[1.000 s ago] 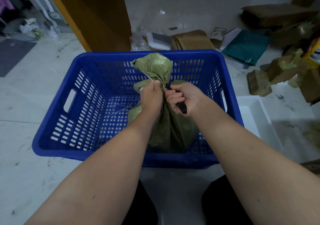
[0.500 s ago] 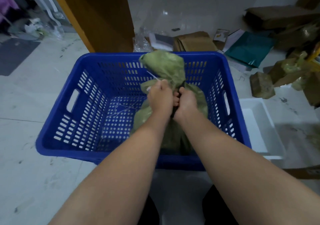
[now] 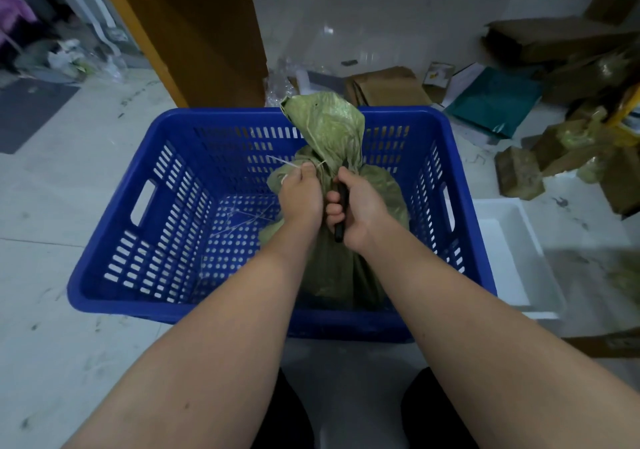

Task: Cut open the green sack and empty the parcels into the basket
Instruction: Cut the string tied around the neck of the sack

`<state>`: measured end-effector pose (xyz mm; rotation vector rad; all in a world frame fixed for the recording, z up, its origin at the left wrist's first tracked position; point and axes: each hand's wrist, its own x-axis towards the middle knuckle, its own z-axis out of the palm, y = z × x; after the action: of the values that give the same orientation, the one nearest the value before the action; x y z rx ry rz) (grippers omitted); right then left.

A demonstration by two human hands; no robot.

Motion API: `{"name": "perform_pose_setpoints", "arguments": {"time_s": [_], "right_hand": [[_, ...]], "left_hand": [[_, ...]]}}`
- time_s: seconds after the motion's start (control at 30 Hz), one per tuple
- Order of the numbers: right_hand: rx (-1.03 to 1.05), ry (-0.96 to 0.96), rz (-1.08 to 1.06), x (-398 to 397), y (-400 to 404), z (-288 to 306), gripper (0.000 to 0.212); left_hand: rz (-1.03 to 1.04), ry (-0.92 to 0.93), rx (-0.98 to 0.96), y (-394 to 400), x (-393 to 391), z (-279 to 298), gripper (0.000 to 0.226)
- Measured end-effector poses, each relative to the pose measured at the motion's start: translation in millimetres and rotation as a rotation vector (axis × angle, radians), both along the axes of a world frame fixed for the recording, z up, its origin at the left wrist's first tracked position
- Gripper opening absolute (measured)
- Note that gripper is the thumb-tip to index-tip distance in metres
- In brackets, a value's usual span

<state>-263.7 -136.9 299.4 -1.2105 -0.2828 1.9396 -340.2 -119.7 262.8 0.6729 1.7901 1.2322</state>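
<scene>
Green sack [image 3: 332, 130] upright inside blue basket [image 3: 114, 240], toward its 3 o'clock side, neck tied and still bunched. Left hand [image 3: 300, 194] knuckles up, grip clenched on the neck, pinching a pale tie string [image 3: 282, 161] trailing toward 10 o'clock. Right hand [image 3: 363, 206] just beside it at 3 o'clock, grip clenched around a black handle [image 3: 341, 213], tip hidden against the neck. Both forearms extended forward over the near rim.

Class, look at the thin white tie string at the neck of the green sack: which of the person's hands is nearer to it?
Left. The left hand pinches the white tie string at its fingertips; the right hand sits further right, gripping a black handle.
</scene>
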Motion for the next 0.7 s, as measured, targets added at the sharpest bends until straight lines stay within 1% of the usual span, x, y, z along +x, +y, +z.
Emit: {"name": "perform_pose_setpoints", "arguments": {"time_s": [0.07, 0.13, 0.2, 0.27, 0.3, 0.4, 0.43, 0.5, 0.53, 0.6, 0.67, 0.7], "right_hand": [[0.009, -0.052, 0.013, 2.6, -0.6, 0.5, 0.023], [0.002, -0.035, -0.003, 5.4, -1.7, 3.3, 0.023], [0.015, -0.029, -0.031, 7.7, -1.5, 5.9, 0.024], [0.062, -0.065, -0.048, 9.2, -1.7, 7.1, 0.022], [0.084, -0.083, -0.052, 10.5, -2.1, 7.5, 0.025], [0.125, -0.148, -0.033, 15.4, -3.4, 8.0, 0.052], [0.137, -0.182, -0.022, 16.6, -4.5, 8.7, 0.059], [0.171, -0.228, -0.031, 17.5, -6.3, 10.7, 0.065], [0.196, -0.260, -0.044, 17.4, -6.8, 11.6, 0.065], [0.259, -0.396, -0.035, 19.1, -7.4, 14.4, 0.061], [0.302, -0.544, 0.020, 23.1, -6.5, 16.0, 0.058], [0.309, -0.580, 0.056, 25.1, -5.5, 16.3, 0.056]], "left_hand": [[-0.018, 0.037, -0.007, 5.8, -3.1, -14.8, 0.039], [-0.027, 0.040, -0.017, 9.3, -4.6, -24.0, 0.047], [-0.029, 0.049, -0.033, 3.2, -1.5, -8.4, 0.057], [-0.031, 0.098, -0.038, -4.8, 1.1, 11.0, 0.048], [-0.033, 0.127, -0.039, -7.3, 1.1, 16.6, 0.044], [-0.038, 0.120, -0.071, -11.4, -1.4, 21.5, 0.041], [-0.040, 0.116, -0.079, -12.6, -2.7, 21.5, 0.040], [-0.050, 0.101, -0.079, -14.9, -3.0, 23.1, 0.039], [-0.057, 0.099, -0.074, -16.5, -2.6, 24.5, 0.038], [-0.078, 0.086, -0.065, -18.1, -2.9, 23.2, 0.036], [-0.121, 0.043, -0.064, -18.1, -6.3, 18.4, 0.033], [-0.151, 0.015, -0.068, -17.9, -8.8, 16.3, 0.030]]}}
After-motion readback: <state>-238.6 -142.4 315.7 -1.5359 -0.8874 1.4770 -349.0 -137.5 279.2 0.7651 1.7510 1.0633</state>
